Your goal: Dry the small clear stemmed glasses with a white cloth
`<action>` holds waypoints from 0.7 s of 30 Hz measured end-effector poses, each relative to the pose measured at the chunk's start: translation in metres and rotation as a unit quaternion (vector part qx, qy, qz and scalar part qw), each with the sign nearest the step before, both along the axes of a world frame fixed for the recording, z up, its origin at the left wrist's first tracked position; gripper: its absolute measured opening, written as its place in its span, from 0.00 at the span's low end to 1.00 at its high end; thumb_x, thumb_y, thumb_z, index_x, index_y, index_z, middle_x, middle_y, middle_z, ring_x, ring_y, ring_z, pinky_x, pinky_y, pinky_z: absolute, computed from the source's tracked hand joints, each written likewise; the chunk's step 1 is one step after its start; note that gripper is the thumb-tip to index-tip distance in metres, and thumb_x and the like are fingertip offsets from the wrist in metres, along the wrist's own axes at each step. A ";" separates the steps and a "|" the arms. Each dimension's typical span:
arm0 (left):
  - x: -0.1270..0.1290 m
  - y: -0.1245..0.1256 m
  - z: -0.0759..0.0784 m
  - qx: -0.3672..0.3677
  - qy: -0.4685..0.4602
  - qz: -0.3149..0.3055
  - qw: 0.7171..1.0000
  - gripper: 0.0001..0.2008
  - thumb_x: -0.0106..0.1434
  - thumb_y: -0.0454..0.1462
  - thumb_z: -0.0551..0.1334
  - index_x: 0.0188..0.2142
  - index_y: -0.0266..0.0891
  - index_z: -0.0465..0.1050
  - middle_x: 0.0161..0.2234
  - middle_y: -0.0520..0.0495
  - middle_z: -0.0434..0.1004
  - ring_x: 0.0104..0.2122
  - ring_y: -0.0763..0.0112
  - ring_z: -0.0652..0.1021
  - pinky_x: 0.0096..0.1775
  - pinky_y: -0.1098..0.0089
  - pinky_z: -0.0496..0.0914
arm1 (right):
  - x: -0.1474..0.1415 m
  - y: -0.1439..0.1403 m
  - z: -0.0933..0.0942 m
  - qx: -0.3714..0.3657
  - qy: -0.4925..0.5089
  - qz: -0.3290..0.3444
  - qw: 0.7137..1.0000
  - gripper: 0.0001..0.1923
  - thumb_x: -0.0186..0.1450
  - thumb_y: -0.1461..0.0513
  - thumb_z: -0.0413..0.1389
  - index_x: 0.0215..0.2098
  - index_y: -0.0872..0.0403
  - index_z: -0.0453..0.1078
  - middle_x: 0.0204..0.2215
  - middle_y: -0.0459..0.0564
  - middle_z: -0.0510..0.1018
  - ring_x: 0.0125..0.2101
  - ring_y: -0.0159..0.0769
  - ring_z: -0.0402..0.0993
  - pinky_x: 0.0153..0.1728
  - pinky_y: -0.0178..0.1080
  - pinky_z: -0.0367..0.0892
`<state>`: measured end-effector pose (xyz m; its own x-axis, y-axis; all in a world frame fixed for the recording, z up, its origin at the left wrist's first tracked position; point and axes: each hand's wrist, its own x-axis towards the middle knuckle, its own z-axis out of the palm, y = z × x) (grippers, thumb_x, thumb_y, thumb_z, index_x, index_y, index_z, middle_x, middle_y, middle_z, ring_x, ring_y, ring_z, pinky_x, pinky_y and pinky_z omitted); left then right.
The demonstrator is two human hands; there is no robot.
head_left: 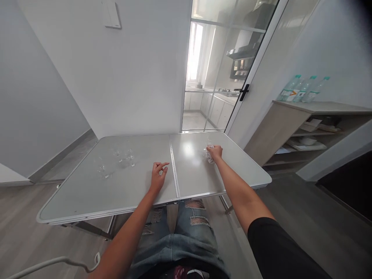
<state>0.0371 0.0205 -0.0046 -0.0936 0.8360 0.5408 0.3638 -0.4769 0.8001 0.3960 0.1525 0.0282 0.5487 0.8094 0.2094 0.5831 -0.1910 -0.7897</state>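
My right hand (215,152) is closed on a crumpled white cloth or tissue (209,157), low over the right half of the folding table (139,190). Faint clear edges of what may be a glass show behind that hand, too indistinct to be sure. Left of the table's centre seam, my left hand (158,175) holds nothing. Its index finger is stretched out and the others are loosely bent, apart from the thumb. Several clear drinking glasses stand or lie on the left half, including one glass (101,169) nearer the left edge and another glass (130,156) further right.
A wall rises behind the table. Right of it is a glazed door (212,77) with a black handle (244,92). A wooden shelf unit (279,128) at the right carries plastic bottles (300,91). A pale cable (58,260) curves at lower left.
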 end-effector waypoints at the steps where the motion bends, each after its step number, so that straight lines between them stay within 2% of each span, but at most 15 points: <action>1: 0.000 0.000 0.000 -0.004 -0.004 0.003 1.000 0.13 0.69 0.44 0.59 0.47 0.48 0.81 0.38 0.47 0.64 0.38 0.67 0.71 0.44 0.64 0.70 | 0.002 0.002 -0.002 -0.004 -0.001 -0.002 1.000 0.15 0.51 0.58 0.61 0.31 0.62 0.82 0.25 0.57 0.82 0.29 0.40 0.77 0.27 0.33 0.63; 7: 0.001 0.003 -0.003 -0.012 -0.019 -0.015 1.000 0.14 0.71 0.44 0.57 0.44 0.47 0.81 0.36 0.47 0.67 0.36 0.66 0.71 0.40 0.65 0.68 | 0.010 0.008 -0.011 -0.026 -0.012 -0.015 0.999 0.15 0.50 0.59 0.62 0.32 0.61 0.82 0.27 0.60 0.83 0.30 0.42 0.78 0.26 0.34 0.62; 15: 0.002 0.000 0.001 -0.016 -0.029 -0.009 0.999 0.13 0.70 0.44 0.58 0.40 0.45 0.81 0.36 0.47 0.69 0.37 0.66 0.72 0.41 0.64 0.68 | 0.013 0.008 -0.021 -0.032 -0.015 -0.015 0.999 0.16 0.50 0.58 0.62 0.32 0.60 0.83 0.27 0.61 0.83 0.31 0.45 0.79 0.28 0.35 0.64; 21: 0.001 0.003 -0.005 -0.010 -0.033 -0.004 0.999 0.13 0.70 0.43 0.57 0.40 0.44 0.80 0.36 0.46 0.70 0.37 0.66 0.72 0.40 0.65 0.68 | 0.013 0.005 -0.014 -0.033 -0.001 -0.015 0.999 0.18 0.50 0.56 0.65 0.33 0.61 0.82 0.28 0.62 0.83 0.33 0.48 0.80 0.31 0.37 0.67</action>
